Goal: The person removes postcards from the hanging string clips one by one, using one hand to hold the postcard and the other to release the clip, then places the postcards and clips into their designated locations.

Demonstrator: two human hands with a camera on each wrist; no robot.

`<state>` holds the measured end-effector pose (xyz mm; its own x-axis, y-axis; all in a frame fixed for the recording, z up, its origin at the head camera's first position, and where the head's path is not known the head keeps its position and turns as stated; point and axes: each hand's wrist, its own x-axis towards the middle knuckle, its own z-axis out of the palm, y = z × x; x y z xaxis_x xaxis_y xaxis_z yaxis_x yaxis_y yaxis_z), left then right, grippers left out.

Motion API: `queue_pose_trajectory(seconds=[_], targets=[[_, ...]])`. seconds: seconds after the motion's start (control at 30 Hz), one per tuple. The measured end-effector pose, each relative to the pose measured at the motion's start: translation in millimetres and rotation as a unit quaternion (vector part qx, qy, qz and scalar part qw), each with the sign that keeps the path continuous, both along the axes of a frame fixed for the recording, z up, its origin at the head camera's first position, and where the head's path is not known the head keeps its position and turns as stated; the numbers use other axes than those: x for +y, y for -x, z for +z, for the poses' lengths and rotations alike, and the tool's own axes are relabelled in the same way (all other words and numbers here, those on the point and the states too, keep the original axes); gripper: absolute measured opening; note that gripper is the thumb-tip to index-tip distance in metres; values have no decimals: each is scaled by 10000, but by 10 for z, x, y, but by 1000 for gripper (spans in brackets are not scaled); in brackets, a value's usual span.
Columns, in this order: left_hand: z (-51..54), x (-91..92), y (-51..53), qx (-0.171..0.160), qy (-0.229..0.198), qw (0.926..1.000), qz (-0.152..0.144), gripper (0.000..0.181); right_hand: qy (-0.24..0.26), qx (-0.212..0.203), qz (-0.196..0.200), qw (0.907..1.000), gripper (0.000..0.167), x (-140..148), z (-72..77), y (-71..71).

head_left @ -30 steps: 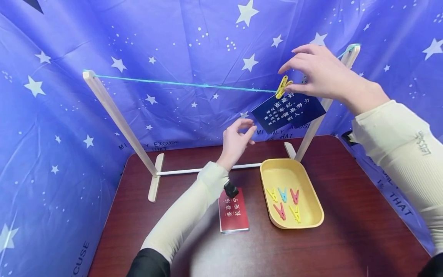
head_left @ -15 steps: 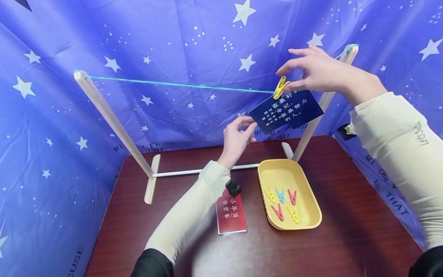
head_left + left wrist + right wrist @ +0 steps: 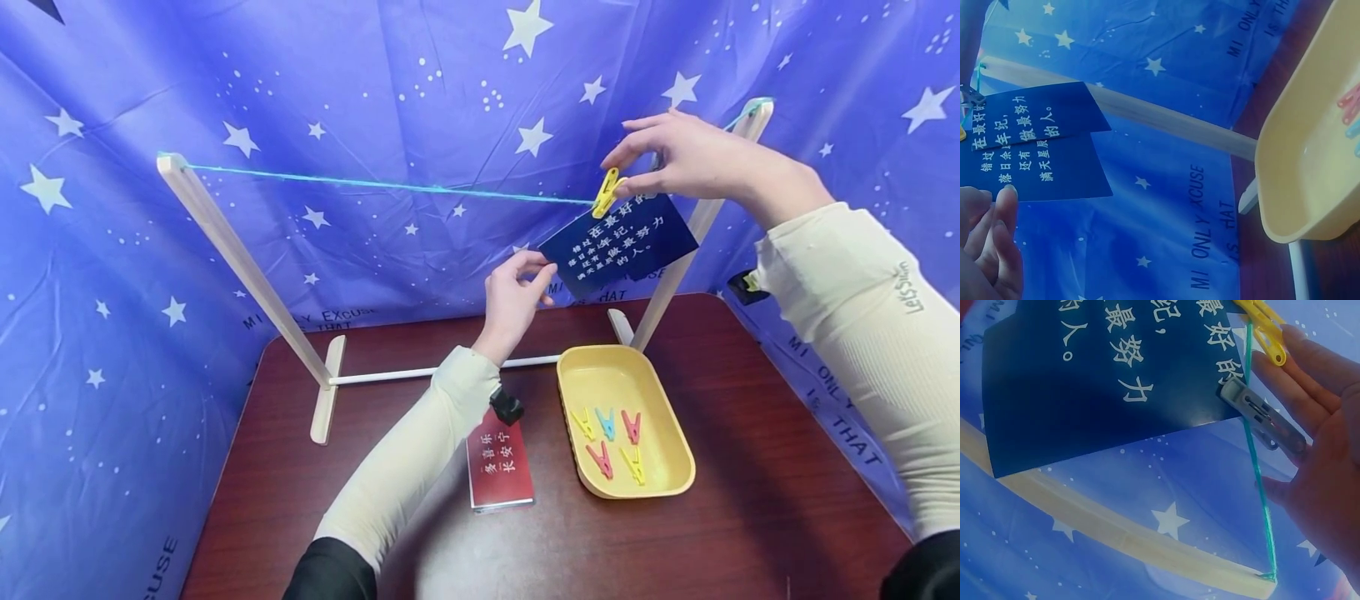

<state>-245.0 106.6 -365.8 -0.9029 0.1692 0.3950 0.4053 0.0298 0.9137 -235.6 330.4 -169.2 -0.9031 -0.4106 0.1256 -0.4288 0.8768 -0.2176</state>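
Two dark blue cards with white writing overlap at the teal string (image 3: 390, 185). My right hand (image 3: 697, 162) has thumb and forefinger at the handles of a yellow clothespin (image 3: 606, 193), which sits on the string at the top of the left card (image 3: 1079, 165). A grey clothespin (image 3: 1260, 415) fastens the right card (image 3: 1085, 394) to the string, close to my right fingers. My left hand (image 3: 513, 300) pinches the left card's lower left edge. In the left wrist view the left fingertips (image 3: 1007, 192) lie against that edge.
A wooden frame with a left post (image 3: 247, 267) and right post (image 3: 675, 283) carries the string. On the table (image 3: 600, 550) stand a yellow tray (image 3: 660, 475) with several coloured clothespins (image 3: 607, 425) and a red card (image 3: 501, 475), partly behind my left wrist. A starry blue curtain (image 3: 360, 83) hangs behind.
My left fingers have come onto the left card's edge. My right forefinger has come slightly lower, closer to the yellow clothespin. The view has shifted a little.
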Motion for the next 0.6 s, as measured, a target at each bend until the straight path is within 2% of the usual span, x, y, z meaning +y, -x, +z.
queue_pose_trajectory(seconds=[0.27,0.6], targets=[[-5,-1,-5,179,123,9997,73,11,369,-257,-276,9986,38,10,-14,-17],[-1,-22,-20,401,-7,9988,272,14,599,152,-56,9981,22,-3,-8,-24]])
